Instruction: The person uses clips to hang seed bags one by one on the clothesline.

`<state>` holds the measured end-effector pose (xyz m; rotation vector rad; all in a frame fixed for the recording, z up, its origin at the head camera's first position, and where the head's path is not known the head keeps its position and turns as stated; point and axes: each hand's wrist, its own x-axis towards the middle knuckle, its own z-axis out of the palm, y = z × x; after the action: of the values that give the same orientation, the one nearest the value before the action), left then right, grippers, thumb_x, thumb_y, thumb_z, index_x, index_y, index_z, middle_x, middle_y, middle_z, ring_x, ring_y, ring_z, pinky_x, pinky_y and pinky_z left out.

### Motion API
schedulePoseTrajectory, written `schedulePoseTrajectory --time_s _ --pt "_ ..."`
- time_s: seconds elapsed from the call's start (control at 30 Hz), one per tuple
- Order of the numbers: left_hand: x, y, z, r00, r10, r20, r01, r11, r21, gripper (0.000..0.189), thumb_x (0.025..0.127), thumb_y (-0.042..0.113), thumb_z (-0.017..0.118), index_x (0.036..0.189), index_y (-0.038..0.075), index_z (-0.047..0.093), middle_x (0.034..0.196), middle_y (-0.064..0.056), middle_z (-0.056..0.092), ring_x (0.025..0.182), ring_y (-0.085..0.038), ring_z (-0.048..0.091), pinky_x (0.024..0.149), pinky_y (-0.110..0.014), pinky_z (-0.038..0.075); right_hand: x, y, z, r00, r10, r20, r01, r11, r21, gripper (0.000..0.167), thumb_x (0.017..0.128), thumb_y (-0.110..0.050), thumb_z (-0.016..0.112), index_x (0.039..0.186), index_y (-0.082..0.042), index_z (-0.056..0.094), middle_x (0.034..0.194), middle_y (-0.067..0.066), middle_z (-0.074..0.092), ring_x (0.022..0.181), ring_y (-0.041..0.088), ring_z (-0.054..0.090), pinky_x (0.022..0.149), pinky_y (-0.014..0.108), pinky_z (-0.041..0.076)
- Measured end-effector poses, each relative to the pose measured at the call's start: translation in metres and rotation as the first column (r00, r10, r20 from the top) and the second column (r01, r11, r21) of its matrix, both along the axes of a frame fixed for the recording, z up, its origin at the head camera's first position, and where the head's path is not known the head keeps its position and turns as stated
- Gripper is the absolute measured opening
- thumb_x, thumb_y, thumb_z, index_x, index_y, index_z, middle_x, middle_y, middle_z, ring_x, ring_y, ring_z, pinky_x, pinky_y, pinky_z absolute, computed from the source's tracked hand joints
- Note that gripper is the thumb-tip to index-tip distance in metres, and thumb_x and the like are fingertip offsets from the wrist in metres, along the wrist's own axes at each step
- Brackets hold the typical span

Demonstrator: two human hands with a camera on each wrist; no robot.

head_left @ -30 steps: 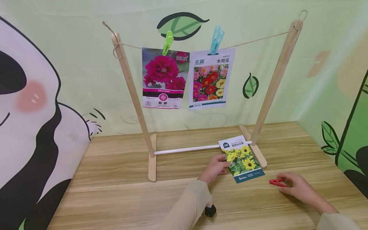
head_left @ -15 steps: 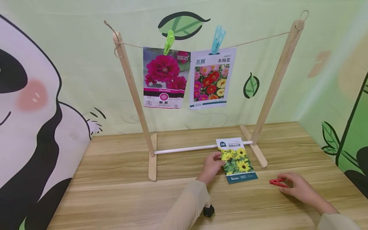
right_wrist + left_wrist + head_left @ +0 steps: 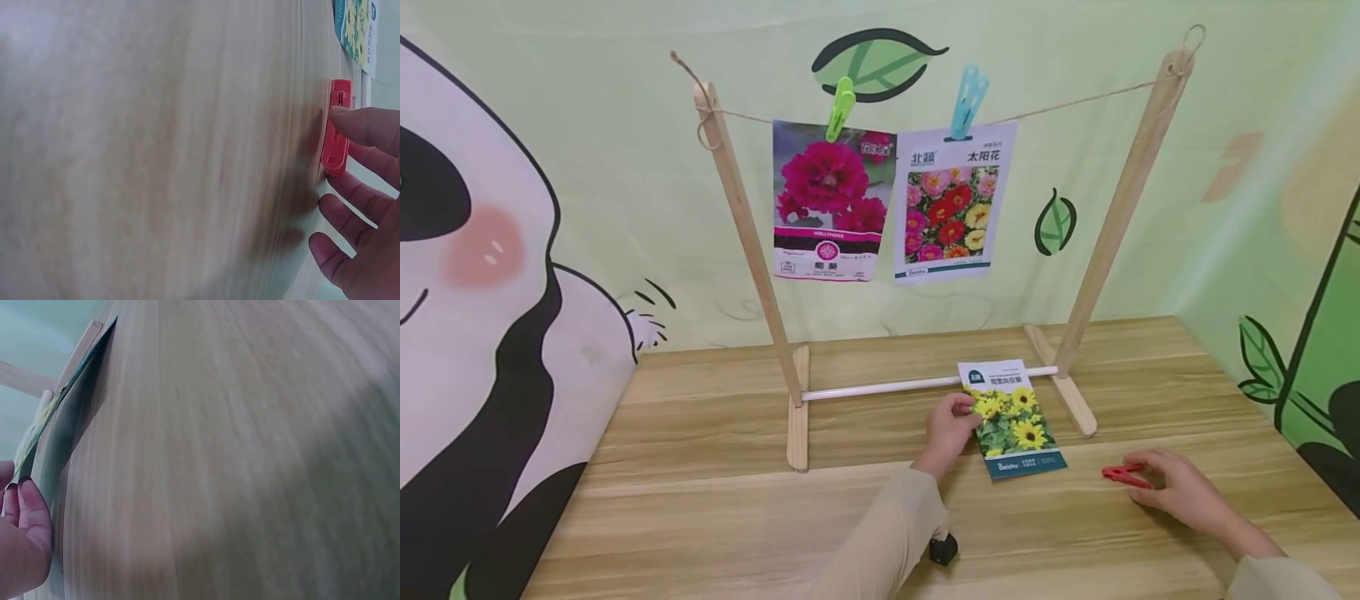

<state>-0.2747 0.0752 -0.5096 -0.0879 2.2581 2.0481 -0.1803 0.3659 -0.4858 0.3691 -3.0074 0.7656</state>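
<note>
My left hand (image 3: pixel 949 433) pinches the left edge of a seed packet (image 3: pixel 1011 429) with yellow sunflowers on it. The packet slants over the table, its top overlapping the white rod in the head view; in the left wrist view its lower end stands off the wood. To the right, my right hand (image 3: pixel 1183 493) holds a red clothespin (image 3: pixel 336 153) between thumb and fingers, close over the tabletop. Above, a hollyhock packet (image 3: pixel 829 200) hangs from the twine by a green clothespin (image 3: pixel 840 110), and a second flower packet (image 3: pixel 953 204) by a blue clothespin (image 3: pixel 968 104).
A wooden stand with a left post (image 3: pixel 748 250) and a right post (image 3: pixel 1123 221) carries the twine (image 3: pixel 1075 102). Its white rod (image 3: pixel 880 387) runs low between the feet. Behind the table (image 3: pixel 700 508) hangs a printed cloth (image 3: pixel 625 167) with a panda and leaves.
The sunflower packet has shifted left and turned a little more upright with my left hand at its edge. My right hand and the red clothespin have stayed put.
</note>
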Motion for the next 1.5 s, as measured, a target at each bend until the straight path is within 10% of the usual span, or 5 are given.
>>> schedulePoseTrajectory --time_s 0.7,1.5 --pt "-0.002 -0.009 0.000 0.997 0.060 -0.039 -0.061 0.998 -0.019 0.045 0.070 -0.008 0.062 0.109 0.010 0.049 0.076 -0.001 0.048 0.069 -0.011 0.046 0.056 -0.019 0.043 0.001 -0.001 0.000 1.000 -0.002 0.004 0.002 1.000 0.031 0.038 0.066 -0.009 0.073 0.101 -0.002 0.062 0.100 0.012 0.060 0.087 0.023 0.055 0.069 0.029 0.046" --pt "-0.001 -0.027 0.004 0.997 -0.065 -0.042 0.062 0.996 -0.061 0.075 0.071 -0.012 0.057 0.135 0.016 0.032 0.081 -0.003 0.045 0.066 -0.011 0.047 0.058 -0.020 0.046 0.001 -0.002 -0.002 0.999 -0.041 0.008 0.040 0.998 0.054 0.036 0.067 -0.001 0.070 0.101 0.001 0.061 0.096 0.013 0.058 0.084 0.026 0.054 0.068 0.037 0.044"
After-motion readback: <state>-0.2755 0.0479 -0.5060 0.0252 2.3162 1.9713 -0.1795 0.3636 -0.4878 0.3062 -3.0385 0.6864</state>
